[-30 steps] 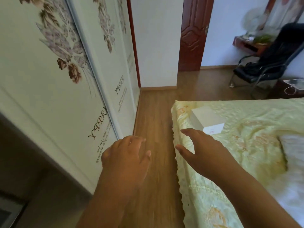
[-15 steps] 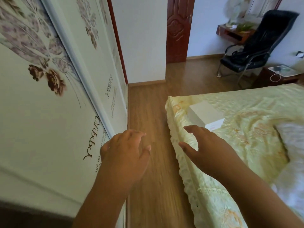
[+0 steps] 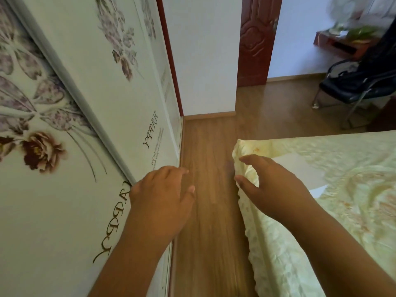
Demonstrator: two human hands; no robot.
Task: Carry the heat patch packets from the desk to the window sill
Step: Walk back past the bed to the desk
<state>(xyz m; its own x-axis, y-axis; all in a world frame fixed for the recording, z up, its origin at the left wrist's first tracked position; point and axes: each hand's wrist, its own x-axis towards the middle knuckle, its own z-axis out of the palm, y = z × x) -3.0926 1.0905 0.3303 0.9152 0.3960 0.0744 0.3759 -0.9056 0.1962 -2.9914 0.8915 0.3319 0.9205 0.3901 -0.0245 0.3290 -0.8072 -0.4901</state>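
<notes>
Head view shows left hand [image 3: 162, 196] and right hand [image 3: 272, 185] loosely spread, holding nothing; no heat patch packets visible; walk toward the desk [image 3: 338, 42], upper right, hands free.

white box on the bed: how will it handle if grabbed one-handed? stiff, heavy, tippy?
The white box shows flat faces and sharp edges, so probably stiff cardboard. It lies low and flat on the bedspread, so unlikely to tip or roll. The cover barely dents round it, so likely light. The right hand hides its near corner.
</notes>
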